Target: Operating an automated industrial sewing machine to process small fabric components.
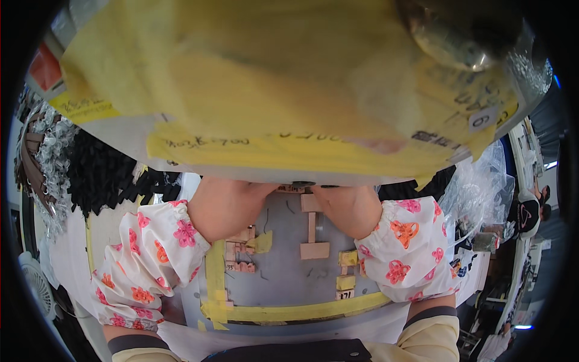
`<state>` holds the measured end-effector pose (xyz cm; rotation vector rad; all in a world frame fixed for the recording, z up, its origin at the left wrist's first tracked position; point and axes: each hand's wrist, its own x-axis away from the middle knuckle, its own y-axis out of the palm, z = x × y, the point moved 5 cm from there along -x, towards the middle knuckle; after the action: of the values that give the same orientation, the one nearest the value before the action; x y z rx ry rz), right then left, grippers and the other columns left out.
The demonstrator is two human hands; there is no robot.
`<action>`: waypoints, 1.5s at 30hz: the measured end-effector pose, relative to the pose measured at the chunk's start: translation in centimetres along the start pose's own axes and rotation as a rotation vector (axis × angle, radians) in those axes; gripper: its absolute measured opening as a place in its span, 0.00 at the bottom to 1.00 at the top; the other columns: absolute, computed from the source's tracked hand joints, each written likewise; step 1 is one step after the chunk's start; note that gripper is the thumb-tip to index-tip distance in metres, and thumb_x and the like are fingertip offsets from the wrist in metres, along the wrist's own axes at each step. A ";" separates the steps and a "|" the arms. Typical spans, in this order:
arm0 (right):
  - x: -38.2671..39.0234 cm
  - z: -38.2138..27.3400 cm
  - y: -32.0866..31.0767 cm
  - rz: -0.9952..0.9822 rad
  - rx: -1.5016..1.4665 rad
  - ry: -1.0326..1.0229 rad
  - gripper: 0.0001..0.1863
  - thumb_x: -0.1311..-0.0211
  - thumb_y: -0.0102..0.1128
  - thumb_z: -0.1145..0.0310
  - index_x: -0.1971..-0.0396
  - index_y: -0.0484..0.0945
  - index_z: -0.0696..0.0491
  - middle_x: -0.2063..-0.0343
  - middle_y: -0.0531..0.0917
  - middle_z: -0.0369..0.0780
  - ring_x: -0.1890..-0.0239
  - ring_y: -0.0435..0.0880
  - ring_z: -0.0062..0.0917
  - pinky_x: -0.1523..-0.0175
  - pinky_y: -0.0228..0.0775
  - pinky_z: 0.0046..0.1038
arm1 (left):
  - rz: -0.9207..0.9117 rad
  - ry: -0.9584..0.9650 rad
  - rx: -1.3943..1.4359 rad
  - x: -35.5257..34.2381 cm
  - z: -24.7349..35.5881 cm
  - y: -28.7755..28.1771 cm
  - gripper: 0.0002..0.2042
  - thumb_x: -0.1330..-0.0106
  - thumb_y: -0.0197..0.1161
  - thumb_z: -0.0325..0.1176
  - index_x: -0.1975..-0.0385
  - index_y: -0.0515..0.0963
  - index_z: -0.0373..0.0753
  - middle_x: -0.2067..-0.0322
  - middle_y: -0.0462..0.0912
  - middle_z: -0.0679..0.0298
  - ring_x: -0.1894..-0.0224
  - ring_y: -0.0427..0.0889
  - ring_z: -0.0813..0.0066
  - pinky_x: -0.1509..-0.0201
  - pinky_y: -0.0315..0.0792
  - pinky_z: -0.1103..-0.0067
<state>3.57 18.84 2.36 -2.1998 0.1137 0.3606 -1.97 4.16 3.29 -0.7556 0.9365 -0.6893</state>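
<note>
Both my forearms, in white sleeve covers with pink and orange flowers, reach forward beneath a large machine housing (271, 114) covered in yellow tape. My left hand (250, 196) and my right hand (339, 202) show only at the wrist and the back part. The housing hides their fingers and whatever they may hold or touch. Between the arms lies a grey metal plate (280, 280). Several small tan blocks (315, 250) are fixed on it, next to my right wrist, with more notched tan blocks (240, 266) near my left. Yellow tape (301, 312) runs along its near edge.
A heap of black strips (99, 175) lies at the left, beside a bundle of grey and brown strips (45, 163). Clear plastic wrap (476, 190) is bunched at the right. A fan (37, 283) stands far left; another person (529, 211) appears far right.
</note>
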 end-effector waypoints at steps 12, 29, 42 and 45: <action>-0.1 -0.7 -0.3 0.138 0.160 -0.225 0.08 0.47 0.53 0.73 0.67 0.76 0.54 0.68 0.80 0.45 0.70 0.78 0.44 0.67 0.71 0.38 | 0.028 -0.013 0.103 -0.1 -0.1 0.0 0.12 0.51 0.59 0.23 0.65 0.79 0.38 0.65 0.78 0.56 0.63 0.76 0.57 0.61 0.71 0.71; -0.4 -1.5 -1.3 0.005 0.301 -0.337 0.11 0.56 0.59 0.73 0.68 0.80 0.53 0.64 0.78 0.41 0.60 0.76 0.37 0.58 0.70 0.34 | 0.109 0.041 -0.038 0.5 -0.1 -0.6 0.14 0.54 0.59 0.21 0.65 0.79 0.40 0.66 0.77 0.58 0.64 0.76 0.56 0.64 0.71 0.69; -0.5 -0.7 -0.4 -0.130 0.325 -0.297 0.09 0.61 0.58 0.71 0.74 0.80 0.50 0.72 0.78 0.34 0.63 0.75 0.28 0.58 0.61 0.31 | 0.062 0.060 -0.105 0.2 -0.1 -0.2 0.13 0.55 0.58 0.21 0.68 0.79 0.40 0.68 0.77 0.57 0.67 0.76 0.55 0.66 0.71 0.67; -0.7 -0.9 0.5 -0.033 0.387 -0.399 0.07 0.61 0.58 0.69 0.78 0.81 0.48 0.76 0.77 0.31 0.66 0.74 0.24 0.62 0.59 0.29 | 0.017 0.008 -0.100 1.1 -1.2 0.1 0.10 0.55 0.58 0.22 0.71 0.80 0.39 0.71 0.77 0.57 0.70 0.76 0.55 0.68 0.71 0.67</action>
<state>2.98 17.75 2.73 -1.7126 -0.0682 0.6900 -2.54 3.04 2.21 -0.8328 0.9891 -0.6350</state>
